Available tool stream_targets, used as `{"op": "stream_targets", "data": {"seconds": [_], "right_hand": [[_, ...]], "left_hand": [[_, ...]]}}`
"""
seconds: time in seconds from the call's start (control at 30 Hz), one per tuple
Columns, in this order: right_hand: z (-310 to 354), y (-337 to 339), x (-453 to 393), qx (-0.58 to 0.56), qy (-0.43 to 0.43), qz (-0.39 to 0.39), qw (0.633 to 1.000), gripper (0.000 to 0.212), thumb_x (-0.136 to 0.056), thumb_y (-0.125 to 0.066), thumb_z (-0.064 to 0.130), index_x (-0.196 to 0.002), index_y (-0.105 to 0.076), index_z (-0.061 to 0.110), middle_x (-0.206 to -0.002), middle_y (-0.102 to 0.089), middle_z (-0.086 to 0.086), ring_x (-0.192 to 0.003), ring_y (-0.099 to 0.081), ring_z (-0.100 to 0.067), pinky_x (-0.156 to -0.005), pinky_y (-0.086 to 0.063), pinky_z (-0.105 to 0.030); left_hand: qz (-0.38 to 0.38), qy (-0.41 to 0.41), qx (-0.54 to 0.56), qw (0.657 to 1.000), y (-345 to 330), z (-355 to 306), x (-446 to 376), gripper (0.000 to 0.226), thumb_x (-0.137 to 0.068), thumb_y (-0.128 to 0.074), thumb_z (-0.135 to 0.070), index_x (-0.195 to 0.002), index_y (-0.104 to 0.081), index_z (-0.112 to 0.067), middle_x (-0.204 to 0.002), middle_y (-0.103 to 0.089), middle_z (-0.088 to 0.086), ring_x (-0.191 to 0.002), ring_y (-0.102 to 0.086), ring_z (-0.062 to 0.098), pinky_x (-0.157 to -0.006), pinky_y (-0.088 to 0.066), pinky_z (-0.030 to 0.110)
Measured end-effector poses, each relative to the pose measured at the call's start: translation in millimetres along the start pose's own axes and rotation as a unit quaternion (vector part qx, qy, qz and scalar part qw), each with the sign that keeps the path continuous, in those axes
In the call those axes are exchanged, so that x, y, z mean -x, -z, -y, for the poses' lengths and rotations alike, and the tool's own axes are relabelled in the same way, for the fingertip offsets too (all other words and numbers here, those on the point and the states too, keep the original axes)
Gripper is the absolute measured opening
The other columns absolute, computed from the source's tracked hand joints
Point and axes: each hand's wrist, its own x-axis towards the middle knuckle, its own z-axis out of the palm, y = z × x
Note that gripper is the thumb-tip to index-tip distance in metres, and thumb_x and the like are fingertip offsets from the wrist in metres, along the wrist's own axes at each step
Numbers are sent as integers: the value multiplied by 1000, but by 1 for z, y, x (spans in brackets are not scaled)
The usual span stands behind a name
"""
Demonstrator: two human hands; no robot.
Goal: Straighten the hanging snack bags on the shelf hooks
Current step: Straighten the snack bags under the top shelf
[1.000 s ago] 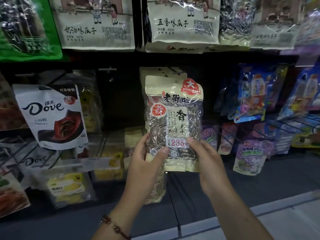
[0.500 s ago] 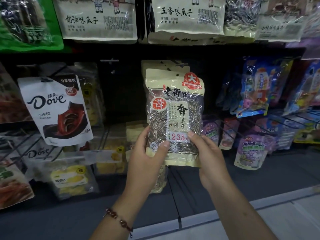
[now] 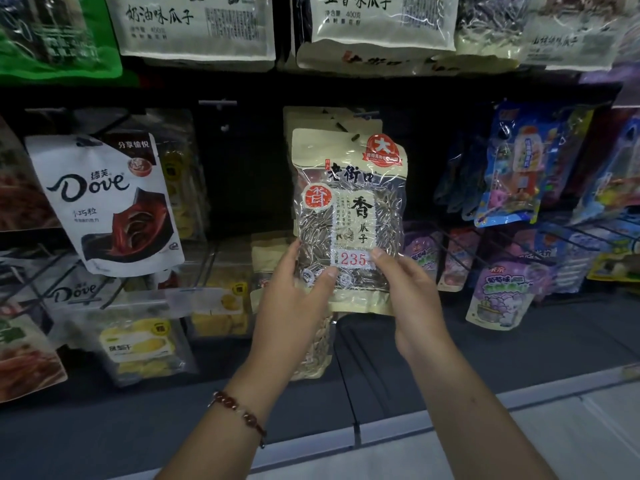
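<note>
A beige sunflower seed bag [image 3: 349, 202] with a clear window and a red "235" label is held up in front of a row of like bags [image 3: 329, 119] hanging on a hook. My left hand [image 3: 294, 306] grips its lower left corner, thumb across the front. My right hand [image 3: 412, 299] pinches its lower right edge, thumb on the label. The bag tilts slightly, and its hang hole near the top shows no hook through it. Another seed bag [image 3: 318, 348] hangs lower, behind my left hand.
A white Dove chocolate bag [image 3: 104, 202] hangs at the left, with yellow dried-fruit bags [image 3: 138, 348] below. Blue and purple candy bags [image 3: 512, 168] hang at the right on wire hooks. Large seed bags [image 3: 377, 22] line the row above. An empty hook [image 3: 218, 103] sits left of centre.
The seed bag has stayed in both hands with the same grip. The view has dipped a little, so the shelf rows sit higher in the frame.
</note>
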Motion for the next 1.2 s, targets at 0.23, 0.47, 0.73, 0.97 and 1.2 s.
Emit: {"op": "stream_targets", "data": {"seconds": [0.23,0.47,0.73,0.97,1.2], "right_hand": [[-26,-13,-20,111,79,-62,989,44,-91,-66,43,-128,-52,24,-97,-58,22,-83,-56,12,-66,-40,-7],[-28,-11,-15,241,108,-57,963,82,-94,-57,48,-158,-10,26,-164,-18,3,-148,-23,-14,-110,-23,-26],[-23,-11,24,454,212,80,861,73,-98,-53,44,-158,-15,28,-166,-6,0,-152,-2,-19,-123,-13,-44],[-19,-24,70,561,189,187,784,74,-97,-48,53,-158,-12,30,-166,-1,-3,-152,-1,-27,-123,-7,-47],[-25,-59,111,597,208,256,731,72,-98,-47,52,-157,-16,25,-165,-6,-7,-152,-2,-26,-123,-7,-45]], "left_hand": [[49,-20,-131,990,-10,22,-4,89,-93,-64,-38,-156,0,-40,-159,-25,-12,-137,-29,0,-100,-30,24],[95,-50,-235,966,-3,28,3,85,-96,-56,-44,-152,8,-50,-165,5,-9,-131,-36,2,-99,-33,23],[54,-45,-391,918,40,32,16,75,-95,-50,-52,-156,-12,-32,-164,-10,10,-150,-13,29,-120,-20,47],[77,-18,-528,846,127,39,62,77,-93,-44,-62,-155,-13,-30,-165,-6,12,-150,-11,33,-120,-19,49],[66,16,-562,825,205,44,97,81,-93,-43,-65,-157,-9,-29,-165,-5,12,-149,-16,34,-117,-25,49]]}}
